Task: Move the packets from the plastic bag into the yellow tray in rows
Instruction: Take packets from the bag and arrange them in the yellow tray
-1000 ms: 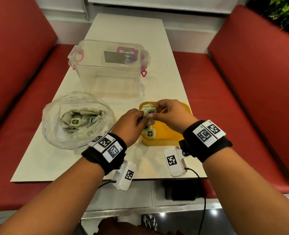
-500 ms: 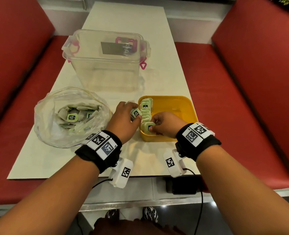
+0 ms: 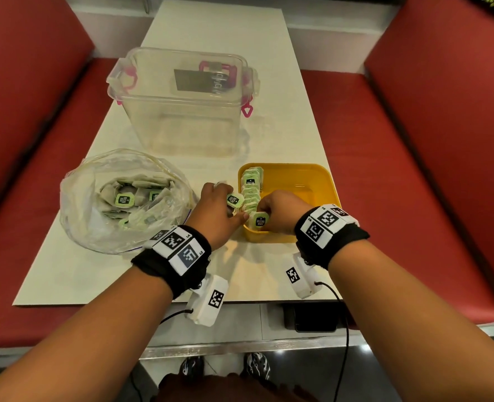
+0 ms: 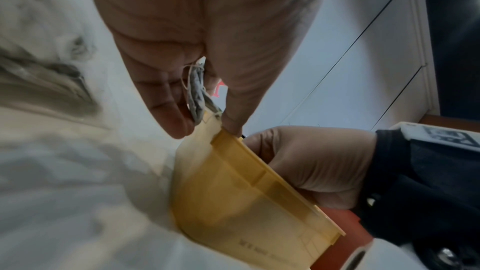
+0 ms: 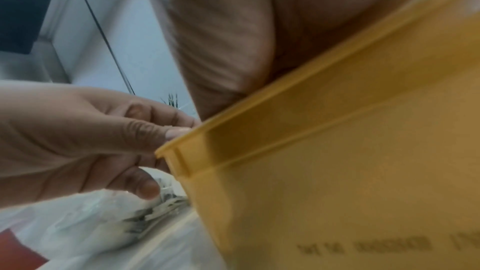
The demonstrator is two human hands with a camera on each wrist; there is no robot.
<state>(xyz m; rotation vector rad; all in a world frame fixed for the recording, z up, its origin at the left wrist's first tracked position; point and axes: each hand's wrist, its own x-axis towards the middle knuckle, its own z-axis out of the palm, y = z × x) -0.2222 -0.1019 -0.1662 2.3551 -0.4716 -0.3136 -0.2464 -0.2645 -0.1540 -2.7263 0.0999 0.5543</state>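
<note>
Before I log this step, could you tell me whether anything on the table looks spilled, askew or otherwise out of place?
Nothing stands out. The packets stand in one row along the left wall of the yellow tray, the rest lie inside the plastic bag, and none has spilled onto the table. Each hand holds a packet at the tray.

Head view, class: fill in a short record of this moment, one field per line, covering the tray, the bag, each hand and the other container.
Yellow tray: one row of packets standing along its left wall, the rest bare
Plastic bag: open, loose packets inside
Left hand: holds a packet beside the tray
Right hand: pinches the nearest packet at the row's near end
Clear lidded box: behind both, lid on
</note>
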